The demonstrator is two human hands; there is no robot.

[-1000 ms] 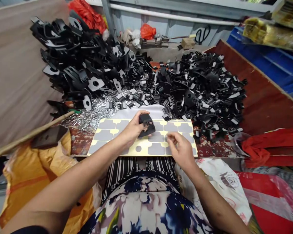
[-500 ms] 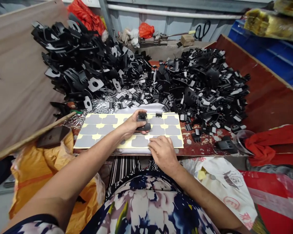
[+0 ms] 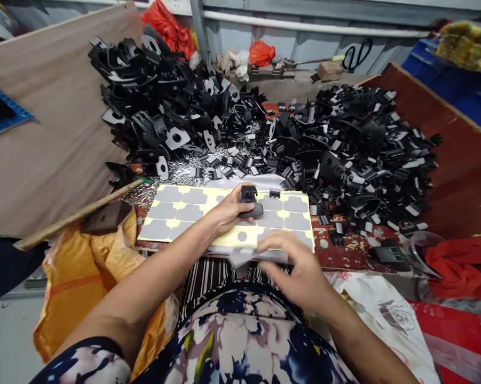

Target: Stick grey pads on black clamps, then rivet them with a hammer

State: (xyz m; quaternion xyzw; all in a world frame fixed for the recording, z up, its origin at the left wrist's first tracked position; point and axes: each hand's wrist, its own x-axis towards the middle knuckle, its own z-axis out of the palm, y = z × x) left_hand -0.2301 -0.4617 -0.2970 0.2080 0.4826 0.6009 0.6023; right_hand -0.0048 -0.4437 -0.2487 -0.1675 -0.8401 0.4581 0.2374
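My left hand (image 3: 231,209) is closed around a black plastic clip part (image 3: 249,195), holding it over the middle of a yellow-backed sticker sheet (image 3: 226,236). Rows of grey stickers (image 3: 158,229) cover much of that sheet. Blurred by motion, my right hand (image 3: 298,266) has a grey sticker (image 3: 241,257) at its fingertips, off the sheet's front edge and above my lap. A small black clip piece (image 3: 275,193) lies on the sheet's far edge, to the right of my left hand.
Black plastic parts are heaped at the back left (image 3: 144,101) and right (image 3: 368,149), with shiny metal bits (image 3: 184,166) between. A wooden stick (image 3: 80,213) lies at left. Wooden boards (image 3: 60,106) flank the bench. A clear cup (image 3: 418,250) and red cloth (image 3: 454,261) sit right.
My right hand has lifted a grey sticker from the sheet's front row and moved toward me. My left hand still holds the black clip part. The view has shifted left.
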